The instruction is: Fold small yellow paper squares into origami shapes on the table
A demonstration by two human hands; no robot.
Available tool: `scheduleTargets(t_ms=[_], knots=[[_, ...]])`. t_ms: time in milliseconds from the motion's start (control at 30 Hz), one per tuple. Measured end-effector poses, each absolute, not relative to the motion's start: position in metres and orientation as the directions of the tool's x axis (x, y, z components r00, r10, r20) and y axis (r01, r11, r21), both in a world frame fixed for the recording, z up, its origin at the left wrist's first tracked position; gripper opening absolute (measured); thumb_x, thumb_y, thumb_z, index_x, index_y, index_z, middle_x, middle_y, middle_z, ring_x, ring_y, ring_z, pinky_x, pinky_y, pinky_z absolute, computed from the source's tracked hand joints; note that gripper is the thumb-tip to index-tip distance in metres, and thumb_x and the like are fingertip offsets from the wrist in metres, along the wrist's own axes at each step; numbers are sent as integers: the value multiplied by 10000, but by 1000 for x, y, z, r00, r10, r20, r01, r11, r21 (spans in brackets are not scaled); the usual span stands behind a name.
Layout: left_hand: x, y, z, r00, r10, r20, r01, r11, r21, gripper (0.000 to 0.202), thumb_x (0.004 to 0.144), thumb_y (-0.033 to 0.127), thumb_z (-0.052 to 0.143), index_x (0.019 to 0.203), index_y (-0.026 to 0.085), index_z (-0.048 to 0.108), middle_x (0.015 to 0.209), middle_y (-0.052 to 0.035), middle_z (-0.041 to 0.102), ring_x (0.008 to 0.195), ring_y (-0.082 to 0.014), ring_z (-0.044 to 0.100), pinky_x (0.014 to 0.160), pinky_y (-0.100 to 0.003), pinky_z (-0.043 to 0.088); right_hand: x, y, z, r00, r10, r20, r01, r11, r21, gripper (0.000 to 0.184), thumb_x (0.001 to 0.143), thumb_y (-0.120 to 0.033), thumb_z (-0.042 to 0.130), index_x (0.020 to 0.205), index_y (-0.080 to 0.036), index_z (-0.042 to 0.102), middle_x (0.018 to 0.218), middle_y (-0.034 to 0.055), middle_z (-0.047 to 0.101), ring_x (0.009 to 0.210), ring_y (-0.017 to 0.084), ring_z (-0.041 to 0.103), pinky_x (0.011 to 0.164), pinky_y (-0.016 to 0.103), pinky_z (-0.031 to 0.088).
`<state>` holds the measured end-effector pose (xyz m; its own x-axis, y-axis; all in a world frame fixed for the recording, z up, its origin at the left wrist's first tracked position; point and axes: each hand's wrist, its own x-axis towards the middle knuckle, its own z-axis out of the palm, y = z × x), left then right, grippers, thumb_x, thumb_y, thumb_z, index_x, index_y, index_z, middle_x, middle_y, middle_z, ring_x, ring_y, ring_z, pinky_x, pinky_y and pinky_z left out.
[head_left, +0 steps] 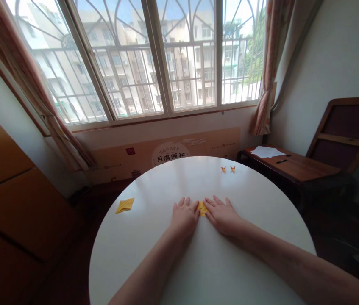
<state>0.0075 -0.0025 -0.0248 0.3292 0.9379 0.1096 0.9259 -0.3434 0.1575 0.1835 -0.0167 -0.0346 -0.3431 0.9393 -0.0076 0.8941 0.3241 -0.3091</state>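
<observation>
A small folded piece of yellow paper [202,208] lies on the round white table [204,262], mostly covered by my two hands. My left hand [184,215] lies flat on its left side with the fingers stretched forward. My right hand [221,214] lies flat on its right side, fingers also extended and pressing the paper down. Only a thin strip of the paper shows between the thumbs.
A second yellow paper sheet [124,205] rests near the table's left edge. Two small orange folded figures [228,169] stand at the far right of the table. A wooden side table [289,165] with white papers [265,151] stands to the right, a window behind.
</observation>
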Motion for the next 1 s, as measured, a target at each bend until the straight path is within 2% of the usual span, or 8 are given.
scheduleTargets(t_ms=[133,300,567,700,867,1000], knots=[[2,-1,-29,299,951,80,943,-308,124,492,985,381,376,1449,261,488,1548,-183,385,1450,-396,283,1119,-642,211,186,-11,-38,-310,950,-30,911,288,-297,619,1008,-436,237,1566,-168,257,1634,108,194,1509,345,119,1145,660,52],[0,-1,-30,286,956,61,952,-291,91,531,990,409,339,1493,262,423,1577,-184,331,1481,-398,199,1127,-686,100,186,-5,-41,-259,965,-44,930,237,-281,664,1001,-507,217,1570,-166,236,1643,120,152,1514,349,73,1135,671,7],[-1,3,-30,270,963,14,961,-270,66,571,989,459,287,1525,276,355,1607,-162,268,1490,-387,177,1129,-691,102,194,3,-40,-201,978,-58,947,178,-269,661,987,-550,253,1572,-244,230,1650,112,138,1513,348,68,1131,661,2],[-2,3,-28,256,967,-6,965,-255,60,583,986,491,273,1527,285,345,1616,-142,249,1494,-377,169,1136,-682,103,202,9,-38,-144,988,-62,953,122,-276,748,955,-607,326,1585,-239,166,1646,136,148,1509,366,77,1135,651,7],[-2,2,-28,237,971,-9,970,-237,55,637,980,509,268,1543,215,312,1616,-170,231,1496,-376,163,1145,-667,120,205,13,-39,-83,996,-41,950,67,-304,731,960,-510,379,1590,-227,138,1636,128,203,1504,376,103,1141,645,29],[-1,-1,-24,248,969,-12,968,-247,52,683,981,500,261,1549,123,278,1612,-193,223,1498,-362,166,1161,-633,145,206,12,-37,-100,995,-16,936,89,-340,622,1008,-388,261,1589,-197,148,1635,105,215,1508,335,129,1163,605,72]])
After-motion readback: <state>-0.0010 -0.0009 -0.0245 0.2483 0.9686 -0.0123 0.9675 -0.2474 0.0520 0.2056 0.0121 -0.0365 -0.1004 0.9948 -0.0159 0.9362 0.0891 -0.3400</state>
